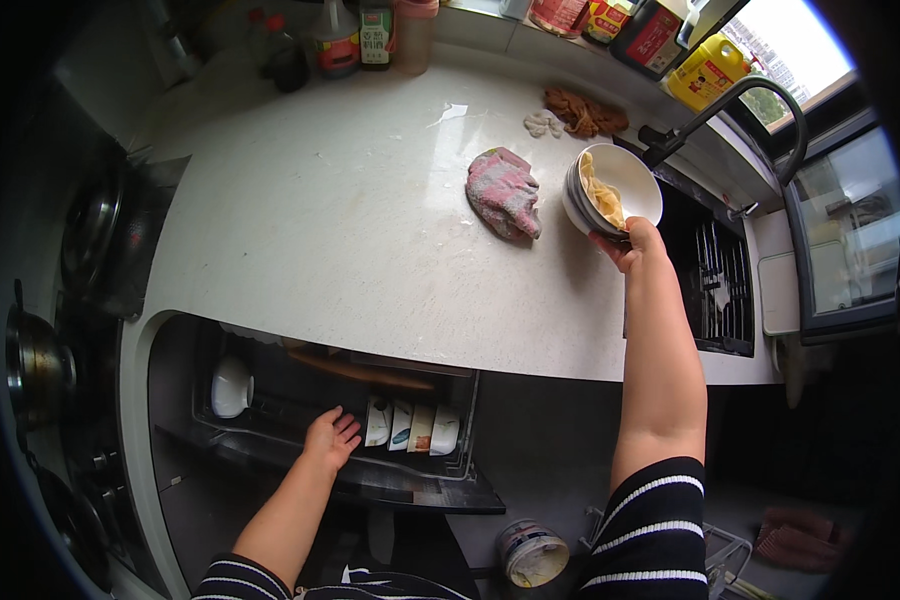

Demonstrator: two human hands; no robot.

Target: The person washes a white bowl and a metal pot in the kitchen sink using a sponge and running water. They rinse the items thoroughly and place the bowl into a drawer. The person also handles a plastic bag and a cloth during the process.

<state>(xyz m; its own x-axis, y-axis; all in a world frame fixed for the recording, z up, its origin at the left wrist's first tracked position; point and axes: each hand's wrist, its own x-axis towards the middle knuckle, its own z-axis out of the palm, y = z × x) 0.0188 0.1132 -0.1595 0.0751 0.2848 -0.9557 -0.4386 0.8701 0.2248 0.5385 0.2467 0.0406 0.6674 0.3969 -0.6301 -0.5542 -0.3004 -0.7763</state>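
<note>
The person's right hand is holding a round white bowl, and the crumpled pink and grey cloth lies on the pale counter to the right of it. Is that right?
Not quite: the crumpled pink and grey cloth lies left of the round white bowl, as the head view shows. It does lie on the pale counter, and the right hand does hold the bowl.

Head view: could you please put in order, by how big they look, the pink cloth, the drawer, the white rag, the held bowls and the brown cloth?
1. Drawer
2. Held bowls
3. Pink cloth
4. Brown cloth
5. White rag
</note>
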